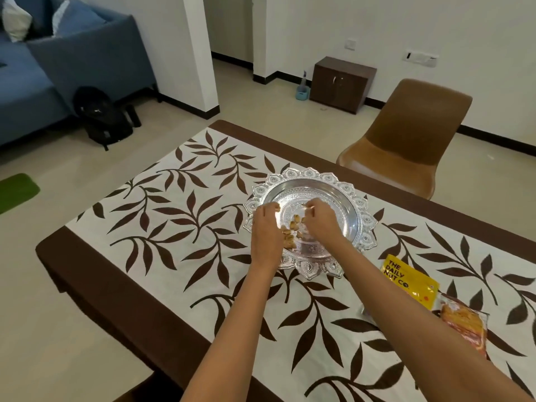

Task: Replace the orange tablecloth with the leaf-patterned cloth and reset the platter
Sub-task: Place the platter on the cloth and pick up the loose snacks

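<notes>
Right over the middle of the bench (which is hidden under the cloth) both hands are working inside the platter [327,192]. The leaf-patterned cloth [179,216] is already spread flat with the platter sitting on it, and I can't see any orange cloth, so my read is the swap is done and we're on the resetting part.

Grip-wise, the left hand [265,227] has its fingers curled down, and its grip looks pinched on a single nut [277,206] at the fingertips. The right hand [320,220] has its fingertips bunched together too, but whatever's in that grip is too small for me to call.

What the next move turns on, I think, is the little pile of nuts [290,232]. It sits in the near-left part of the dish, right between the two hands and just under them. It's closer to the left wrist, so the left hand is the handier one for nudging it.

For a refill, the yellow packet [406,281] lies off to the right, close beside the right forearm, with an orange packet [464,323] next to it. Both lie lengthwise, roughly parallel to that arm, so that's the right hand's job.
</notes>
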A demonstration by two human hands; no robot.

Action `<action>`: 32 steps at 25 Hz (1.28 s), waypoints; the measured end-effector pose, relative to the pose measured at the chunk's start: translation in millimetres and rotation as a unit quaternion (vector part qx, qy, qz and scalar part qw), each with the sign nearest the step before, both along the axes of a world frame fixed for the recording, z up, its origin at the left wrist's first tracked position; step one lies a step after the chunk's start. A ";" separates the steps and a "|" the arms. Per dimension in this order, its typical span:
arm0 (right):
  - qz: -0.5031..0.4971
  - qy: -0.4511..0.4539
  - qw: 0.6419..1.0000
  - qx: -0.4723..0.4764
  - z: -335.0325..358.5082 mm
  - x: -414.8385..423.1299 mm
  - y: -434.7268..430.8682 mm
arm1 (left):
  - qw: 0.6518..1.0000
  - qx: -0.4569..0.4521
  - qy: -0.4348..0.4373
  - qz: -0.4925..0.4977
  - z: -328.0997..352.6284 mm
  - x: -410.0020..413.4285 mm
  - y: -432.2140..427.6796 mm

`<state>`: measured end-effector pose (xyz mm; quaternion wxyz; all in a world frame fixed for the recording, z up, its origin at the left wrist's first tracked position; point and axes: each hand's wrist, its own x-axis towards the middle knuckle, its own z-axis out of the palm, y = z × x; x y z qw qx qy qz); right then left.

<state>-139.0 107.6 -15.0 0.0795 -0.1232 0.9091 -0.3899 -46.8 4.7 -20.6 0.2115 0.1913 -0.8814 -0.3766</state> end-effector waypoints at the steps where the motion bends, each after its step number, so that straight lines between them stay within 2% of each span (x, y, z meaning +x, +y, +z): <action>1: -0.016 0.014 1.000 0.005 -3.4 -10.7 1.4 | 0.999 0.031 0.006 0.010 1.7 0.8 -2.0; 4: 0.014 0.021 0.999 0.032 -15.1 -27.7 -8.1 | 0.998 0.055 0.013 0.023 0.1 1.0 -4.0; 9: 0.226 0.059 0.972 0.011 -20.5 -10.9 -37.3 | 0.991 0.115 0.047 0.045 -1.8 -0.7 -9.7; 12: 0.345 0.097 0.933 0.020 -24.0 1.2 -26.3 | 0.986 0.125 0.063 0.086 -1.3 -0.7 -11.8; 17: 0.478 0.251 0.838 0.084 -24.6 -1.3 -10.5 | 0.982 0.142 0.059 0.111 -2.8 -3.2 -9.2; 19: 0.485 0.292 0.816 0.118 -26.0 -3.7 -9.8 | 0.981 0.146 0.059 0.109 -5.2 -4.0 -9.9; 23: 0.454 0.329 0.811 0.169 -29.9 -5.1 -9.7 | 0.982 0.149 0.059 0.100 -5.9 -5.6 -8.5; 25: 0.425 0.313 0.824 0.205 -30.4 -5.2 -11.6 | 0.983 0.145 0.058 0.093 -1.1 -5.3 -6.5; 26: 0.400 0.292 0.840 0.221 -30.2 -5.9 -13.2 | 0.979 0.173 0.056 0.088 3.7 -5.0 -6.9; 27: 0.368 0.252 0.867 0.224 -27.7 -6.7 -15.4 | 0.966 0.236 0.061 0.086 9.3 -5.2 -8.8; 28: 0.321 0.200 0.907 0.185 -24.1 -6.7 -16.6 | 0.935 0.336 0.076 0.083 15.7 -5.8 -10.7; 30: 0.161 0.084 0.983 -0.006 -10.7 -6.2 -18.1 | 0.826 0.545 0.125 0.069 25.1 -11.3 -11.2; 31: 0.072 0.032 0.990 -0.116 -1.9 -7.2 -20.4 | 0.776 0.612 0.137 0.067 27.3 -15.9 -7.8; 32: 0.004 -0.011 0.980 -0.201 6.2 -7.1 -23.5 | 0.734 0.662 0.134 0.069 28.0 -20.7 -0.8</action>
